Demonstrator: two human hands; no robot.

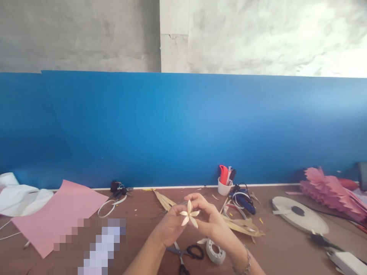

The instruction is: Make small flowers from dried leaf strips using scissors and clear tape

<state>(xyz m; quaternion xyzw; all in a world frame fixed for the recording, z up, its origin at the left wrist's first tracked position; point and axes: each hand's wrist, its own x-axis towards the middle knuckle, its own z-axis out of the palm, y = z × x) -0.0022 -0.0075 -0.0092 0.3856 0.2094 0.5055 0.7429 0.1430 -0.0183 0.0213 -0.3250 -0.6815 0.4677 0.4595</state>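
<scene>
A small cream-coloured artificial flower point(189, 214) with several pointed petals faces me, held above the table between both hands. My left hand point(171, 224) is closed, its fingertips pinching behind the petals. From the other side, my right hand point(208, 217) curls round the flower with its thumb and fingers closed at it. The stem, if there is one, is hidden. Below the hands lie open scissors point(180, 252) with black handles and a white tape roll point(215, 252) close to my right wrist.
Strips of tan, papery material point(241, 226) lie behind and to the right. A white cup point(224, 187) holds a red-handled tool and pens. Pink paper point(65, 210) lies left, pleated pink paper point(332, 191) right, near a flat white reel point(301, 215). A blue partition point(172, 130) backs the table.
</scene>
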